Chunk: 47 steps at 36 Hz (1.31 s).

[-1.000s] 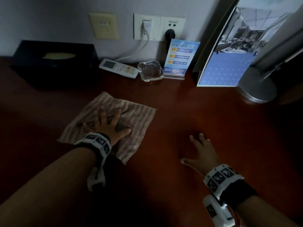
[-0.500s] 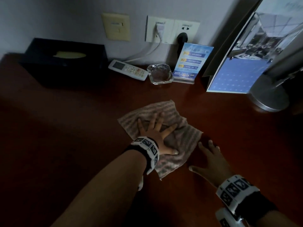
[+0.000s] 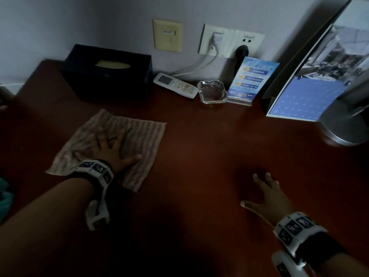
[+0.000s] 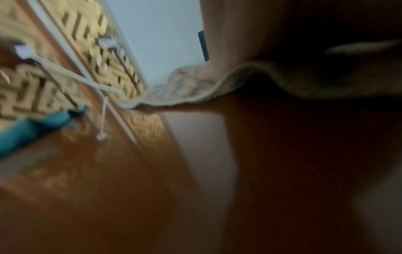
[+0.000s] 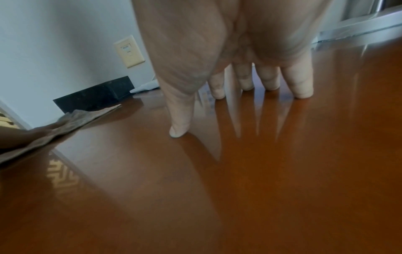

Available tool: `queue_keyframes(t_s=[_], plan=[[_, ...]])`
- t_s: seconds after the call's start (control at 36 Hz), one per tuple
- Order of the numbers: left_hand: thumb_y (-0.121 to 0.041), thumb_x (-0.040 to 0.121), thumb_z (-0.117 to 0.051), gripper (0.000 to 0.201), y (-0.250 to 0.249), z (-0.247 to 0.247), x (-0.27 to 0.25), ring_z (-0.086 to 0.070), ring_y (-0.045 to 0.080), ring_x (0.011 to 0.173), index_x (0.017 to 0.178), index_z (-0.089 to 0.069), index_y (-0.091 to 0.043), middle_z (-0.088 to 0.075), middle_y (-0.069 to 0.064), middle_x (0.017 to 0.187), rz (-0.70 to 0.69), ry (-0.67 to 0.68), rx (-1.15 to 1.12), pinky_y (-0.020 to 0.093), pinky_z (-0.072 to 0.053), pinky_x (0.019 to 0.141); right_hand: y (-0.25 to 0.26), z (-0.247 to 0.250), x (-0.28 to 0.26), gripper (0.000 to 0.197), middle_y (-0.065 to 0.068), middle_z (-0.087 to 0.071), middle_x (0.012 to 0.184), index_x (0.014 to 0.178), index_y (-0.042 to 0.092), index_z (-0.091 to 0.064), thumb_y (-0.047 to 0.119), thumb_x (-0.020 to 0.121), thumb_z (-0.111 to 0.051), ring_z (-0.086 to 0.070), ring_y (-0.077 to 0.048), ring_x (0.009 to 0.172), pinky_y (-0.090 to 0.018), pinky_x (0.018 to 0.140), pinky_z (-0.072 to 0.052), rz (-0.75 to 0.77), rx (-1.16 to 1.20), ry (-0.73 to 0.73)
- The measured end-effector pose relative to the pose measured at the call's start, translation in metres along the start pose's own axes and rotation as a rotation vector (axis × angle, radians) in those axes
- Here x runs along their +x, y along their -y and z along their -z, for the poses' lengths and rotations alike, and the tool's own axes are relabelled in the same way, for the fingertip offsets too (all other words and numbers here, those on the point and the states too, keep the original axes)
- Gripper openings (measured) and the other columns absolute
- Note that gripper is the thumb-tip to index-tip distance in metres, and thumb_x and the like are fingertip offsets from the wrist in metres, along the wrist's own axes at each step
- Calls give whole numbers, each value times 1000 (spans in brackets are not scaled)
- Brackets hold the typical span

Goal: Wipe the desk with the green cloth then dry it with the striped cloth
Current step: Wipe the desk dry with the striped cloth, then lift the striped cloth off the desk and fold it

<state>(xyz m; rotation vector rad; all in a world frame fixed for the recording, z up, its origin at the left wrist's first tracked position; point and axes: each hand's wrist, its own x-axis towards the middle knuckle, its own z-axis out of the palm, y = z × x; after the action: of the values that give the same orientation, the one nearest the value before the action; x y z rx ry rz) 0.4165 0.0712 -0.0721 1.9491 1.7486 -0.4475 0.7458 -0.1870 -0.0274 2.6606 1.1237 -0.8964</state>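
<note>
The striped cloth [image 3: 137, 140] lies spread on the dark red-brown desk [image 3: 199, 156], left of centre. My left hand [image 3: 111, 148] presses flat on it with fingers spread. In the left wrist view the cloth's edge [image 4: 185, 92] shows under the palm. My right hand [image 3: 265, 194] rests on the bare desk at the right, fingers straight and tips on the wood [image 5: 302, 92]. The green cloth [image 3: 6, 194] shows as a teal patch at the far left edge, and off the desk side in the left wrist view [image 4: 28, 128].
Along the wall stand a black tissue box [image 3: 107, 74], a white remote [image 3: 175, 87], a glass ashtray [image 3: 211, 91], a blue sign stand [image 3: 251, 80] and a calendar [image 3: 311, 80]. A round metal lamp base [image 3: 345, 124] sits at the far right. Cables hang from wall sockets [image 3: 217, 41].
My left hand has slid the striped cloth back to the left after sweeping it right beside the right hand. The right hand has stayed planted on the desk.
</note>
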Motion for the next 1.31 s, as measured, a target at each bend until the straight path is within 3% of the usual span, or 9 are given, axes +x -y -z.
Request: queue_keyframes(t_s=[0.11, 0.25, 0.44, 0.56, 0.64, 0.72, 0.83, 1.06, 1.31], plan=[[-91, 62, -34, 101, -27, -20, -32, 27, 32, 140, 135, 26, -55, 42, 4, 146, -84, 29, 69, 74, 3, 103, 1, 2, 0, 99, 3, 9, 158, 150, 34, -5, 59, 76, -66, 5, -23, 146, -41, 115, -19, -8, -1, 15], [-90, 63, -38, 104, -82, -61, -86, 34, 35, 136, 129, 33, -54, 44, 8, 145, -261, 100, 172, 77, 7, 97, -1, 2, 1, 99, 1, 8, 159, 150, 33, -6, 59, 75, -66, 4, -25, 146, -41, 115, -15, 6, -6, 22], [-83, 68, -45, 105, -135, -98, -152, 38, 35, 134, 138, 26, -51, 45, 9, 144, -344, 169, 175, 75, 12, 96, -5, 2, -2, 96, -1, 13, 158, 150, 34, 4, 65, 81, -54, 2, -26, 146, -45, 117, -15, 11, -123, 52], [-77, 77, -43, 92, -131, -88, -162, 26, 31, 140, 143, 15, -49, 34, 5, 151, -379, 223, 186, 72, 6, 102, 3, -7, -22, 91, -3, 11, 158, 151, 27, 5, 53, 87, -55, 0, -23, 146, -43, 117, -15, 112, -187, -64], [-61, 88, -43, 77, -114, -69, -154, 2, 29, 145, 150, -4, -36, 7, 6, 158, -470, 179, 189, 61, -8, 112, 14, -18, -45, 75, -2, -11, 158, 150, 23, -15, 39, 90, -56, -14, -21, 144, -35, 116, -21, 308, -99, -129], [-53, 91, -43, 73, -91, -52, -143, -11, 27, 144, 151, -12, -25, -7, 7, 158, -576, 47, 270, 48, -15, 116, 26, -32, -71, 43, -1, -47, 134, 132, 19, -50, 29, 91, -55, -44, -17, 123, -26, 100, -38, 509, -46, -129], [-37, 95, -43, 52, -57, -39, -140, -20, 24, 141, 145, -29, -29, -21, 2, 154, -625, 25, 327, 44, -22, 110, 42, -52, -96, 32, -3, -55, 122, 121, 16, -57, 30, 92, -54, -51, -18, 113, -23, 89, -37, 602, -41, -15], [-36, 94, -45, 48, -14, -43, -142, -35, 28, 129, 141, -33, -33, -22, -1, 151, -612, 89, 354, 42, -34, 102, 47, -81, -105, 50, 2, -49, 124, 132, 22, -45, 42, 88, -56, -50, -16, 112, -25, 87, -39, 402, -13, -54], [-42, 94, -39, 41, -1, -19, -144, -38, 31, 121, 131, -42, -25, -31, 7, 140, -413, 72, 414, 44, -34, 98, 61, -60, -76, 48, -4, -34, 141, 140, 27, -36, 31, 93, -50, -46, -25, 122, -40, 97, -46, 90, 198, -106]])
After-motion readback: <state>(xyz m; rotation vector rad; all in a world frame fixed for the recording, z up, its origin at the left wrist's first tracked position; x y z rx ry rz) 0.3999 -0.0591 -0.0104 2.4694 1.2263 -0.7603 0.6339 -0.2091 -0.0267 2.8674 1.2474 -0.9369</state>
